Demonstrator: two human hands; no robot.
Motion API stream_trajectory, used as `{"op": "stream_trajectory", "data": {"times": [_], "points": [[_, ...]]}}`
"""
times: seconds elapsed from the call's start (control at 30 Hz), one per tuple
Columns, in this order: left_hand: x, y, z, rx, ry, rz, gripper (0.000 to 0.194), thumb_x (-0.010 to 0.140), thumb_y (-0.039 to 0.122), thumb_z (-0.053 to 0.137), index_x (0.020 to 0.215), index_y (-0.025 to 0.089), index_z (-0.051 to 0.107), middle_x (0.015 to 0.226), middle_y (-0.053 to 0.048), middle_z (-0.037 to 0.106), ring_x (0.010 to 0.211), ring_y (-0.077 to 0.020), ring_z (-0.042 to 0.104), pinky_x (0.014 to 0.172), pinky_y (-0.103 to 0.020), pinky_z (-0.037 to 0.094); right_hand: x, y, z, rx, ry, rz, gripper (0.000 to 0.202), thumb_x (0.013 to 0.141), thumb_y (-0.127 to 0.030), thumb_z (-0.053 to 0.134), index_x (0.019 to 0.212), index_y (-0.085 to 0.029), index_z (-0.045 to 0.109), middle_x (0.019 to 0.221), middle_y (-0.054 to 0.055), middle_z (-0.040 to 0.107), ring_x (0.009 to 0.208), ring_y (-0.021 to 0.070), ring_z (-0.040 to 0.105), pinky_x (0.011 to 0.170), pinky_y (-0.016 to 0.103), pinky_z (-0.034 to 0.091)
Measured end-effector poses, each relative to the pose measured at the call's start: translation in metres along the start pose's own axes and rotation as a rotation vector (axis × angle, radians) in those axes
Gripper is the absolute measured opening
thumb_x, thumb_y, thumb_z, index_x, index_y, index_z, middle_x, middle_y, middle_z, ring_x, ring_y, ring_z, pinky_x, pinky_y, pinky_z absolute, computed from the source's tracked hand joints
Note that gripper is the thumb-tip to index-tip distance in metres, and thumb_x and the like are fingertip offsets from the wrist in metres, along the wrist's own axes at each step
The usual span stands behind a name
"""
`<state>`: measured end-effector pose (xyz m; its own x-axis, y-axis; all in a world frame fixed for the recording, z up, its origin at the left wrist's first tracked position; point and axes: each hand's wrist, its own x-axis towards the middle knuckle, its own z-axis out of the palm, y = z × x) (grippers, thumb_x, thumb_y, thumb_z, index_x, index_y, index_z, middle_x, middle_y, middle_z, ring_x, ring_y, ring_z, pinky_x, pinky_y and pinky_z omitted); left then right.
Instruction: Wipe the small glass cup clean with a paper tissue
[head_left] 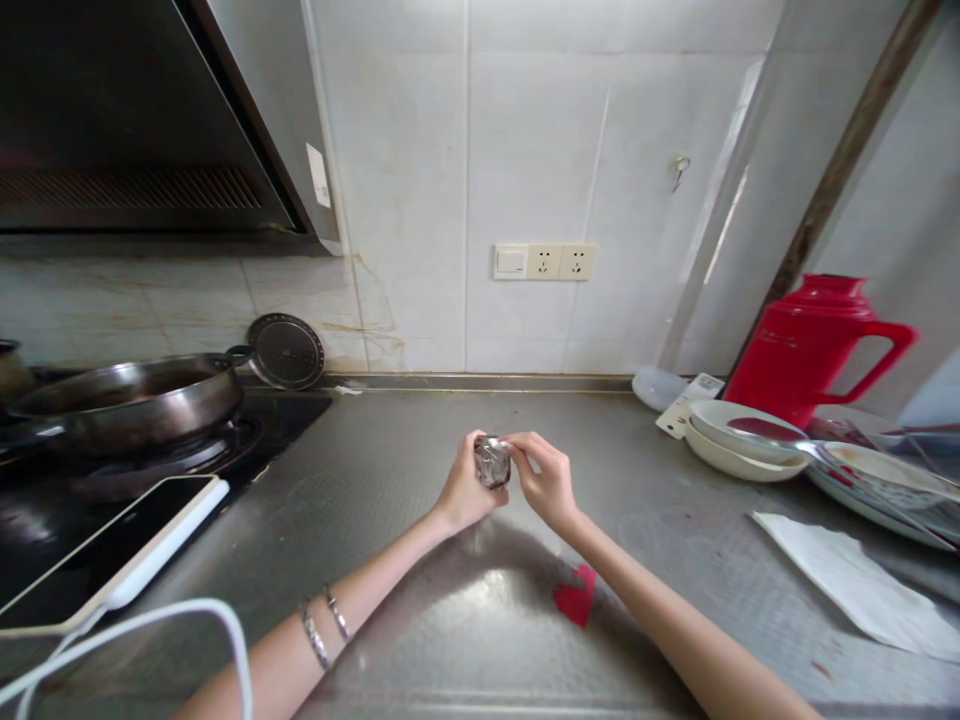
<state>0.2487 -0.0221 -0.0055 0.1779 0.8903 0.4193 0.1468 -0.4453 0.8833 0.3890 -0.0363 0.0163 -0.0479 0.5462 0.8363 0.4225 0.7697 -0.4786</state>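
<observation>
My left hand [466, 492] is wrapped round a small, shiny, dark grey rounded thing [493, 463] with pale streaks on its face; its exact kind I cannot make out. Thumb and fingers of my right hand [546, 480] are pinched together at the upper right edge of that thing. Whether they grip a bit of it is too small to tell. Both hands are raised over the middle of the metal countertop [420, 620]. A torn red scrap [576, 596] lies below them, beside my right forearm.
A steel pan [142, 400] sits on the black stove at left, with a phone [112, 555] and its white cable in front. At right are a red thermos jug [814, 345], stacked white bowls [739, 455], plates and a white napkin [855, 580]. A range hood [150, 120] overhangs the left.
</observation>
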Motion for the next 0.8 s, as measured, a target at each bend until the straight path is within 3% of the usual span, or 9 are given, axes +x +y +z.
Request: {"op": "stream_trajectory", "data": {"times": [0.1, 0.17, 0.47, 0.57, 0.8], "points": [[-0.003, 0.002, 0.0, 0.092, -0.027, 0.071, 0.076, 0.05, 0.004, 0.068, 0.117, 0.021, 0.037, 0.106, -0.004, 0.053, 0.088, -0.0173, 0.056, 0.076, -0.029, 0.044, 0.005, 0.0, -0.002, -0.023, 0.016, 0.121, 0.019, 0.09, -0.025, 0.05, 0.082, -0.022, 0.067, 0.078, 0.005, 0.07, 0.073, 0.0189, 0.065, 0.066, 0.03, 0.051], [-0.003, 0.002, 0.0, 0.098, -0.033, 0.092, 0.078, 0.05, 0.004, 0.069, 0.118, 0.022, 0.037, 0.11, -0.005, 0.052, 0.093, -0.0191, 0.056, 0.078, -0.03, 0.045, 0.006, 0.0, -0.003, -0.038, 0.009, 0.103, 0.019, 0.09, -0.025, 0.05, 0.082, -0.022, 0.067, 0.079, 0.005, 0.07, 0.074, 0.019, 0.065, 0.067, 0.03, 0.052], [-0.001, 0.005, 0.005, 0.051, -0.017, 0.068, 0.072, 0.049, 0.008, 0.073, 0.11, 0.02, 0.037, 0.093, 0.0, 0.056, 0.077, -0.0143, 0.056, 0.066, -0.025, 0.044, 0.001, 0.003, -0.008, -0.142, -0.121, -0.407, 0.025, 0.089, -0.009, 0.046, 0.102, -0.021, 0.064, 0.095, 0.009, 0.07, 0.091, 0.0202, 0.065, 0.077, 0.036, 0.055], [-0.002, 0.007, 0.006, 0.048, 0.009, 0.057, 0.074, 0.049, 0.008, 0.073, 0.111, 0.019, 0.036, 0.092, 0.0, 0.057, 0.077, -0.0145, 0.056, 0.068, -0.026, 0.045, 0.002, 0.003, -0.009, -0.118, -0.136, -0.481, 0.026, 0.087, -0.005, 0.047, 0.103, -0.019, 0.063, 0.097, 0.01, 0.07, 0.093, 0.0202, 0.064, 0.079, 0.035, 0.055], [-0.005, 0.011, 0.006, 0.08, 0.036, 0.064, 0.08, 0.046, 0.002, 0.071, 0.116, 0.021, 0.038, 0.109, -0.005, 0.052, 0.098, -0.0206, 0.055, 0.079, -0.029, 0.045, 0.006, -0.002, -0.005, -0.046, 0.03, -0.125, 0.02, 0.09, -0.015, 0.049, 0.089, -0.021, 0.068, 0.086, 0.007, 0.071, 0.081, 0.0184, 0.067, 0.072, 0.03, 0.055]]}}
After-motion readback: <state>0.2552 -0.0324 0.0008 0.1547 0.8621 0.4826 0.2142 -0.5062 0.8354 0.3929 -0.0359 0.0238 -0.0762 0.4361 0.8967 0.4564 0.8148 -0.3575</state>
